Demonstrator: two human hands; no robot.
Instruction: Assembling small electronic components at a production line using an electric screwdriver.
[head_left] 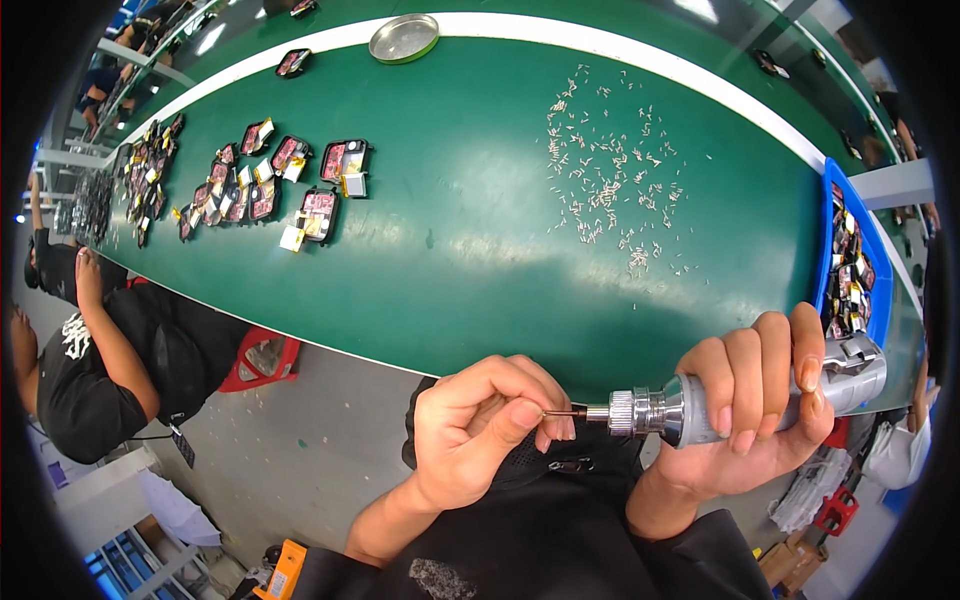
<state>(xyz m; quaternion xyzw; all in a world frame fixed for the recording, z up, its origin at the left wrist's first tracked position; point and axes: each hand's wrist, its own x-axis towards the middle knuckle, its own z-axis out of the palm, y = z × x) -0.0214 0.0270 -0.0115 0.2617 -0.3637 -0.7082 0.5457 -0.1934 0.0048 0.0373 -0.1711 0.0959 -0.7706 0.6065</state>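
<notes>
In my right hand [750,390] lies a grey electric screwdriver [690,410] with a knurled metal collar, its bit pointing left. The fingers of my left hand [490,420] pinch the tip of the thin dark bit [568,412]. Whether a small screw sits at that tip is hidden by the fingertips. Both hands are above my lap at the near edge of the green table [450,270]. Beyond them, many small pale screw-like pieces [610,190] lie scattered on the tabletop.
Several open black cases with red circuit boards [318,215] and silver battery packs lie at the left. A blue bin [880,270] of similar parts stands at the right edge. A round metal tray [404,38] is at the back. Another person [130,340] sits at left.
</notes>
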